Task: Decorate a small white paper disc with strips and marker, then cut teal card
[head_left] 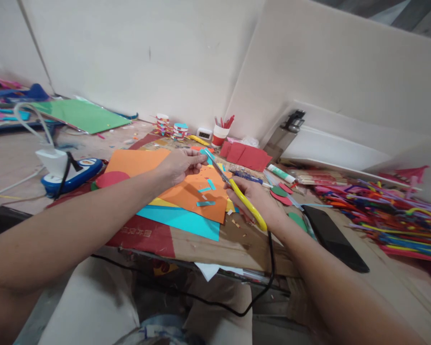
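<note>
Between the fingertips of my left hand (pixel 183 165) is a small piece of light-blue paper (pixel 209 154). My right hand (pixel 253 199) grips scissors with yellow handles (pixel 244 199), their blades reaching up and left to the blue paper. Whether the blades are fully closed is hard to make out. Below both hands lie orange paper sheets (pixel 187 194) with several blue offcuts (pixel 206 203) on top. A light-blue sheet (pixel 187 223) sticks out underneath, towards the table's front edge.
A black phone (pixel 334 237) and a pile of coloured pipe cleaners (pixel 391 211) lie to the right. Red paper (pixel 246 155), a cup of red pens (pixel 221 134) and a bottle (pixel 282 141) stand behind. At left is a blue power strip (pixel 72 177) with a white plug.
</note>
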{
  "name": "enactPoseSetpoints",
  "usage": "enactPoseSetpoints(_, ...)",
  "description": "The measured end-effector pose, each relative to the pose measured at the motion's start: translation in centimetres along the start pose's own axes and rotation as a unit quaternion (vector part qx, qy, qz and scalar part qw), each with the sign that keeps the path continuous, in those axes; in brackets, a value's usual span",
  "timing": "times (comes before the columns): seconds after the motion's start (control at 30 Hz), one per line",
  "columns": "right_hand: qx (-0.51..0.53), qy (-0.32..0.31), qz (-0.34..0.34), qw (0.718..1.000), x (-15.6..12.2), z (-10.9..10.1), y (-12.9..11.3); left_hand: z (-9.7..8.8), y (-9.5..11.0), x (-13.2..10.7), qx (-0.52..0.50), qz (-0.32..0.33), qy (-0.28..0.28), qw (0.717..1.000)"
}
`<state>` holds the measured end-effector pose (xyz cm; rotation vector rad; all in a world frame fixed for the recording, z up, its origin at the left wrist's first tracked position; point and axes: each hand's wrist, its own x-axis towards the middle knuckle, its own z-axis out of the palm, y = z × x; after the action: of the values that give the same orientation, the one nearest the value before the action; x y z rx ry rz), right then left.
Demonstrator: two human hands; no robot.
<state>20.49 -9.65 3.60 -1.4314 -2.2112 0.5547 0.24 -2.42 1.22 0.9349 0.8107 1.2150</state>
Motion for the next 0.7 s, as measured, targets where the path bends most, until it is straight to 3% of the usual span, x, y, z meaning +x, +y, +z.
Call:
enactPoseSetpoints(0.37, -0.034, -0.006, -0.025, 0.999, 0.13, -0.17, 0.72, -0.45, 0.07, 0.31, -0.008, -0.029, -0.019, 0.999)
enactPoseSetpoints(0.7, -0.043, -0.017, -0.008, 0.999, 0.01, -0.18, -0.09, -0.29, 0.72, 0.13, -0.006, -0.056, -0.016, 0.998)
